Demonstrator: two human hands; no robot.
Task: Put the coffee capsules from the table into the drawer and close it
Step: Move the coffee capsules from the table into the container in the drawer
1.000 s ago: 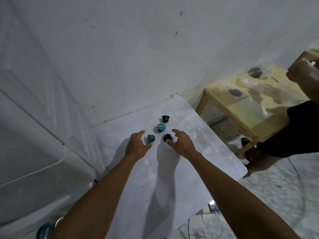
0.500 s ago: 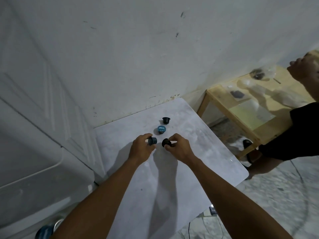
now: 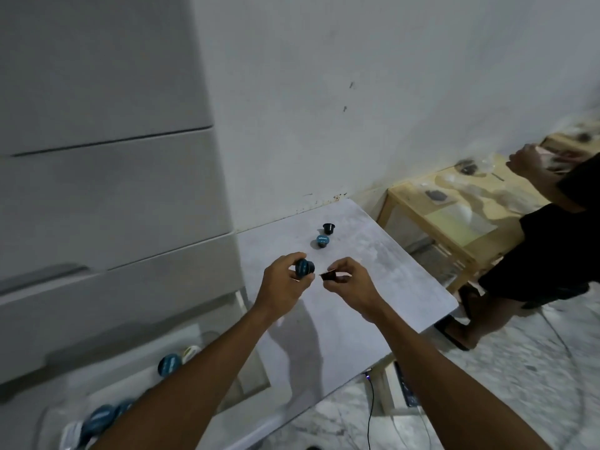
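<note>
My left hand (image 3: pixel 283 284) grips a blue coffee capsule (image 3: pixel 304 267) lifted off the white table (image 3: pixel 406 287). A dark capsule (image 3: pixel 330 275) is pinched in my right hand (image 3: pixel 349 283), just right of the left hand. Two capsules stay on the table farther back: a blue-topped one (image 3: pixel 322 241) and a black one (image 3: pixel 329 228) behind it. At the lower left an open white drawer (image 3: pixel 246 430) holds several capsules (image 3: pixel 168 363), partly hidden by my left forearm.
A white drawer unit (image 3: pixel 113 222) stands left of the table, against the white wall. Another person (image 3: pixel 535 274) in dark clothes stands at the right beside a wooden side table (image 3: pixel 454 222) with bags on it. Cables run across the marble floor (image 3: pixel 519 401).
Both hands closed on a capsule each and lifted them off the table. The view swung left and down, so the open drawer now shows.
</note>
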